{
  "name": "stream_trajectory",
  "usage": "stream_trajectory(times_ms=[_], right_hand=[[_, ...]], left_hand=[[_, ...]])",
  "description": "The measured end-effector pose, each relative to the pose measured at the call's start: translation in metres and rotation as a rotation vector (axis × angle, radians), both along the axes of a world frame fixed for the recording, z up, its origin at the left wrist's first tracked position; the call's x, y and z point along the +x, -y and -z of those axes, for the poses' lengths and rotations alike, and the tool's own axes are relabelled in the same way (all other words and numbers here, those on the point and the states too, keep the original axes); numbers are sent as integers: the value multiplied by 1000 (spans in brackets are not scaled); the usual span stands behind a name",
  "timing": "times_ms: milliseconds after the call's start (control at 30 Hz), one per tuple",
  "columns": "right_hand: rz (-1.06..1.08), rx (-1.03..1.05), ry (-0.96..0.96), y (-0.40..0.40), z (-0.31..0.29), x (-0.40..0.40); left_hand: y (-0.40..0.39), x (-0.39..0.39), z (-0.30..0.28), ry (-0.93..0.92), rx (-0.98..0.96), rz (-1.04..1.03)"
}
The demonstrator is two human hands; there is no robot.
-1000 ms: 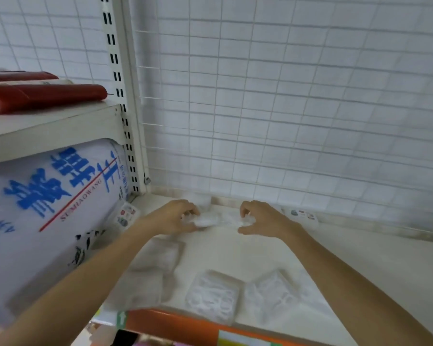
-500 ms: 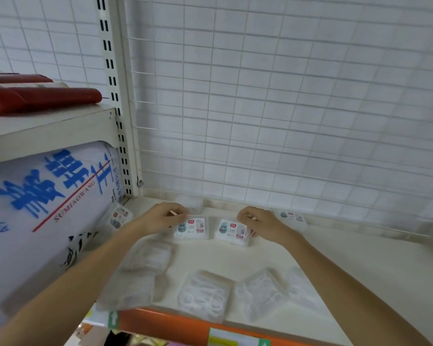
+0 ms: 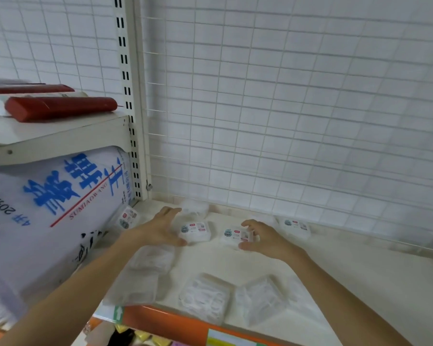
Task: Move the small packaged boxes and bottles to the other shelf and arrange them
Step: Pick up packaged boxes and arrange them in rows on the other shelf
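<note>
From the head camera we looked down onto a cream shelf [image 3: 348,270] backed by a white wire grid [image 3: 285,108]. Our left hand [image 3: 160,231] lay with fingers spread and relaxed, the thumb touching the near left corner of a small labelled box [image 3: 195,232]; the fingers reached toward its far side without curling round it. Our right hand [image 3: 265,239] pinched a second labelled box [image 3: 236,236] at its right edge, between the thumb below and curled fingers above. The two boxes sat side by side, apart from each other, near the back of the shelf. A third labelled box [image 3: 295,227] lay beyond the right hand by the grid, and a fourth [image 3: 126,218] leaned against a large white sack with blue lettering [image 3: 48,208] at the left. Clear packets [image 3: 204,298] lay along the front edge, above the orange shelf strip [image 3: 165,325]. On the upper shelf to the left rested red tubes [image 3: 60,108].
</note>
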State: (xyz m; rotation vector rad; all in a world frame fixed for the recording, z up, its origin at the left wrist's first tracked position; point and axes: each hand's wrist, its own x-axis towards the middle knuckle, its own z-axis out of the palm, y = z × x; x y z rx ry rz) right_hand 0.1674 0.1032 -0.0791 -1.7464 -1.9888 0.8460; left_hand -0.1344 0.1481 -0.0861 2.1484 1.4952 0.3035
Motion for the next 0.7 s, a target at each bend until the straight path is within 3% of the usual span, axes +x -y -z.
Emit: stream_trajectory(times_ms=[333, 500, 600, 700], right_hand=[[113, 126, 153, 19, 5, -13], [212, 262, 211, 59, -13, 6], [321, 339, 212, 94, -22, 33], [446, 378, 217, 134, -26, 67]], left_hand=[[-7, 13, 5, -29, 28, 100], [-7, 23, -6, 130, 141, 155], [-1, 37, -21, 348, 108, 219], [6, 67, -35, 401, 106, 328]])
